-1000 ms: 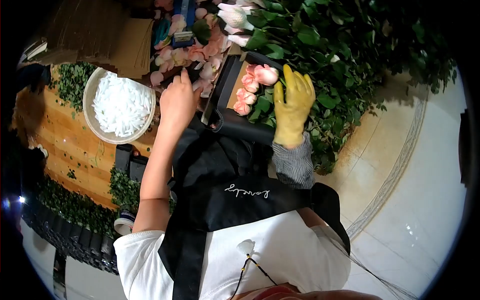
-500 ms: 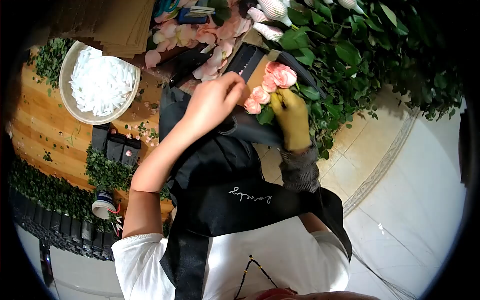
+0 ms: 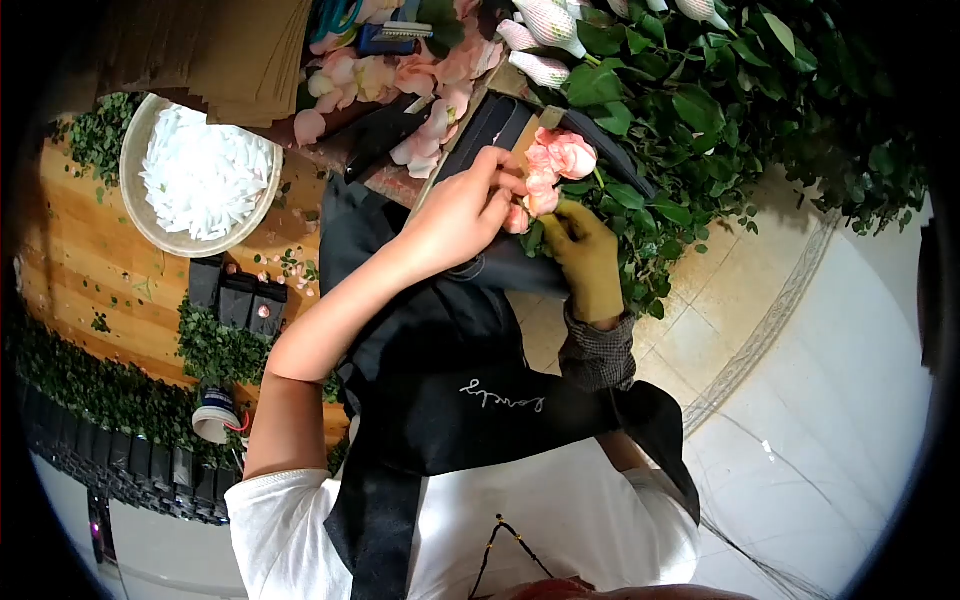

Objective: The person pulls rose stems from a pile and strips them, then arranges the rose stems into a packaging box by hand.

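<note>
A small cluster of pink roses (image 3: 543,185) with several blooms is between my two hands. My right hand (image 3: 588,262), in a yellow glove, pinches the roses' green stem just below the blooms. My bare left hand (image 3: 455,220) reaches in from the left, its thumb and fingers closed at the lower left bloom; the fingertips partly cover the petals. Beneath the roses lies a dark holder with a tan surface and black strips (image 3: 492,132).
Leafy rose stems (image 3: 690,130) pile up on the right, some buds in white netting (image 3: 545,35). Loose pink petals (image 3: 400,75) and a blue-handled tool (image 3: 395,40) lie at the top. A bowl of white pieces (image 3: 128,180) and cardboard sheets (image 3: 245,60) are at the left.
My left hand has moved right and down onto the blooms, where before it was apart from them. My right hand has shifted slightly down, still at the stem.
</note>
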Tool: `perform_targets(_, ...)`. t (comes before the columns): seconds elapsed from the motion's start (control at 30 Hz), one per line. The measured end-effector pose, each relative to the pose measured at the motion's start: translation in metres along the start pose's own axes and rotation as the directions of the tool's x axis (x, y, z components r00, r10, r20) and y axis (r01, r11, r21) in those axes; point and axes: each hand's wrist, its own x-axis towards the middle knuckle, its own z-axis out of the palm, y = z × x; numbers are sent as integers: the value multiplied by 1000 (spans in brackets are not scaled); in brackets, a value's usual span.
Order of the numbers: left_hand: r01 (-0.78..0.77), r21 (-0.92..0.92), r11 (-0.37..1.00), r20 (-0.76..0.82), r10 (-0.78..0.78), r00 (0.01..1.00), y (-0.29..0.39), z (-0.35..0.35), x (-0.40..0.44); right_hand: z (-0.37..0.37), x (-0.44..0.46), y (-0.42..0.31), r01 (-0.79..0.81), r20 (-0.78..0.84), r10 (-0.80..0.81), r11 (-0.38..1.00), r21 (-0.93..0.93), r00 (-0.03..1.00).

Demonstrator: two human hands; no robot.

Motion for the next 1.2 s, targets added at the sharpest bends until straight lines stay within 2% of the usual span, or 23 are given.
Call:
perform_targets(0.03,-11,-3,1000,4,11,1000,5,0,-1,-3,-4,1,-149,24,149,934,325,989)
perform_targets(0.07,-18,-7,1000,13,18,1000,9,0,-2,-6,-10,2,-281,95,284,743,607,954)
perform_targets(0.13,12,59,998,73,-16,997,16,1,-1,-2,-16,2,-241,51,269,744,623,962)
perform_targets(0.2,91,72,993,39,-94,995,21,6,1,12,-16,10,-68,-101,126,892,447,987)
perform_targets(0.27,-91,344,934,-165,156,974,15,6,3,5,-15,-4,-51,-140,134,877,478,981)
perform_targets(0.3,-84,398,913,-186,170,968,11,2,5,1,-15,-3,19,-132,15,968,252,991)
perform_targets(0.33,-77,451,889,-206,187,961,9,-3,7,-1,-15,-4,101,-97,-99,995,12,990)
perform_targets(0.37,-55,349,935,-239,145,960,11,-5,6,-2,-13,-10,93,-45,-102,981,-171,994)
perform_targets(0.4,-45,336,941,-243,133,961,11,-9,4,1,-9,-10,92,-52,-102,982,-164,993)
perform_targets(0.47,-9,350,937,-243,100,965,14,-15,2,5,4,-11,347,-80,-413,842,-412,907)
perform_targets(0.53,34,356,934,-248,60,967,23,-14,-2,9,10,-13,330,-98,-409,835,-440,907)
perform_targets(0.6,-2,363,932,-238,94,967,27,-12,-8,10,14,-4,396,-142,-469,845,-359,871)
perform_targets(0.63,-17,376,926,-217,106,970,35,-9,-12,5,8,-9,222,-93,-250,946,-237,964)
perform_targets(0.67,-50,401,915,-197,140,970,35,-6,-15,8,5,-1,176,-146,-169,984,36,975)
perform_targets(0.7,-74,381,921,-151,141,978,35,-2,-17,6,-3,0,20,-125,20,952,307,992)
perform_targets(0.73,-100,355,929,-100,144,985,37,3,-20,2,-12,-7,-138,-57,201,826,546,978)
perform_targets(0.77,-38,229,973,-6,41,999,46,6,-22,2,-17,-3,-147,-50,233,752,643,971)
perform_targets(0.8,-111,242,964,22,109,994,44,13,-22,3,-19,2,-148,-42,259,667,730,965)
perform_targets(0.87,-192,266,945,8,197,980,51,26,-23,-3,-26,-2,-242,6,343,651,719,939)
perform_targets(0.93,-277,317,907,-28,301,953,48,38,-18,9,-26,3,-123,-81,303,597,792,950)
perform_targets(1.07,-270,382,884,-17,298,954,41,47,-11,10,-29,2,-179,-89,371,627,758,924)
perform_targets(1.13,-293,427,856,5,322,947,42,47,-10,14,-27,5,-79,-157,321,614,785,934)
perform_targets(1.2,-305,452,838,11,337,942,47,49,-11,11,-29,-5,-56,-172,312,607,792,934)
